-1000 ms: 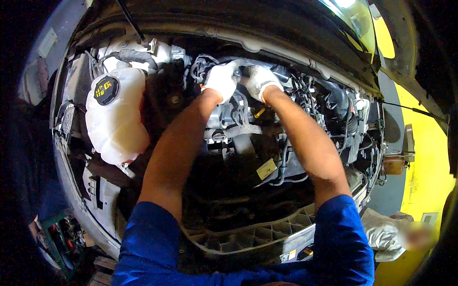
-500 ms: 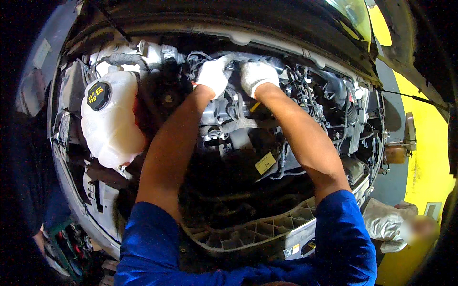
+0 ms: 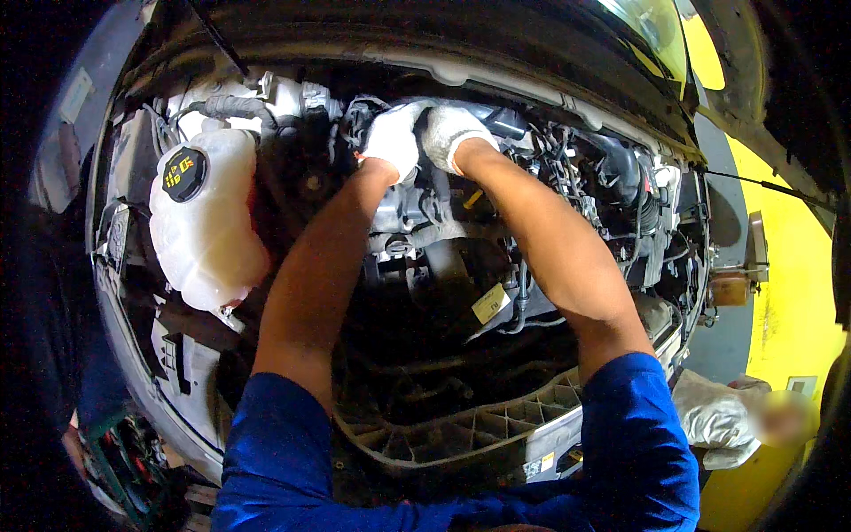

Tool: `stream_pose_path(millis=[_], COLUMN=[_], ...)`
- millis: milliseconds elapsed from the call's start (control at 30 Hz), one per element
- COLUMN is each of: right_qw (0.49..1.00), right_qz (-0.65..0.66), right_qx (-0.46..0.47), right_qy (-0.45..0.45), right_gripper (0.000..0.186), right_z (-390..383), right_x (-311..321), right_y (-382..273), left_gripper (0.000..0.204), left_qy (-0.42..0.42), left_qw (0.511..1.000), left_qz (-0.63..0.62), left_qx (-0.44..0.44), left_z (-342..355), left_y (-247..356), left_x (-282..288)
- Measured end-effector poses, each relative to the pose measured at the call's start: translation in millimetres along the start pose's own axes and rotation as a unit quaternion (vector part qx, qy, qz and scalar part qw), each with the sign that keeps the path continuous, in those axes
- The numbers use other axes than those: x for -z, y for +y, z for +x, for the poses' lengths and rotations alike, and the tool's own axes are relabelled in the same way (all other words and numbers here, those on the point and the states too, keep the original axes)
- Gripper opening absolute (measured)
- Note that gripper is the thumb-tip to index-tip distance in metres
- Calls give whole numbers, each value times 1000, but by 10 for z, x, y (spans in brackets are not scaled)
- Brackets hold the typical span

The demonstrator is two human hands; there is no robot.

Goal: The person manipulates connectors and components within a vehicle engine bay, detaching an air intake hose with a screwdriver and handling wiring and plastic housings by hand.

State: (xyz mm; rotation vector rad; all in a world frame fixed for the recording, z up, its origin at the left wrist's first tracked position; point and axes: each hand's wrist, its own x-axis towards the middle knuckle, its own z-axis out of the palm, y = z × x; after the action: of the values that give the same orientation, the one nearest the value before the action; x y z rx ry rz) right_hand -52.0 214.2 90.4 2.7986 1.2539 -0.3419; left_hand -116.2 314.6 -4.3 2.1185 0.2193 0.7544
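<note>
My left hand (image 3: pixel 392 142), in a white work glove, reaches to the back of a car's engine (image 3: pixel 412 211). It looks closed, with its fingers bent over toward the right. Close beside it, my right hand (image 3: pixel 450 137) wears a matching glove and is curled too, its fingertips turned away. The two gloves nearly meet above the rear of the engine. Whatever lies in their fingers is hidden by the gloves. Just below my right wrist stands the yellow dipstick handle (image 3: pixel 473 199). Right of that hand run dark wires and hoses (image 3: pixel 554 168).
A white coolant tank (image 3: pixel 208 235) with a black cap (image 3: pixel 184 174) stands at the left. A yellow tag (image 3: pixel 490 304) hangs in front of the engine. The raised bonnet (image 3: pixel 355 53) spans the far side. A tool tray (image 3: pixel 133 461) lies lower left; a person's sleeve (image 3: pixel 718 421) shows lower right.
My right hand has moved left, up against my left hand, and its wrist has turned. More of the dipstick handle shows. My left hand has barely shifted.
</note>
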Motion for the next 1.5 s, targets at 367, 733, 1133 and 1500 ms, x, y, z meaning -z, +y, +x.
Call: stream_pose_path(millis=[367,733,1133,1500], right_qw=[997,994,995,996], right_qz=[-19,-104,-83,-24], right_qx=[-68,-38,-58,-88], right_qy=[14,-8,-23,-8], right_gripper=[32,32,34,34], right_z=[-147,-195,-179,-74], right_x=[155,287,300,145], right_y=[-227,-331,-336,-273], left_gripper=[43,38,37,37], left_qy=[-23,-41,-16,4], left_qw=[1000,997,995,998], left_qz=[20,71,93,57], left_qx=[1,11,-21,10], left_z=[4,-9,27,-31], left_y=[36,-11,-102,-148], left_x=[36,9,11,-45])
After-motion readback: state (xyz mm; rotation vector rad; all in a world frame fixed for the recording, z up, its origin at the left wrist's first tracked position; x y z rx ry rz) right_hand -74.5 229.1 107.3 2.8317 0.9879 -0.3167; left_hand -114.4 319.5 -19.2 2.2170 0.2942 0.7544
